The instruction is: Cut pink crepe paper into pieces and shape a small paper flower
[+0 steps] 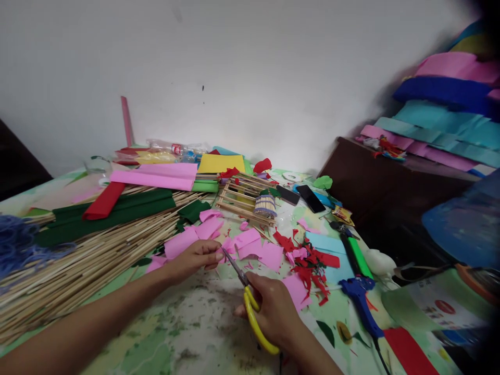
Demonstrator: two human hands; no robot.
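Observation:
My right hand grips yellow-handled scissors, whose blades point up and left toward my left hand. My left hand pinches a small pink paper piece right at the blade tips. Loose pink paper pieces and red paper scraps lie on the green patterned table just beyond both hands.
A big pile of bamboo sticks lies at left under green, red and pink paper rolls. A stick frame, two phones and a blue glue gun lie to the right. Stacked coloured paper fills the far right.

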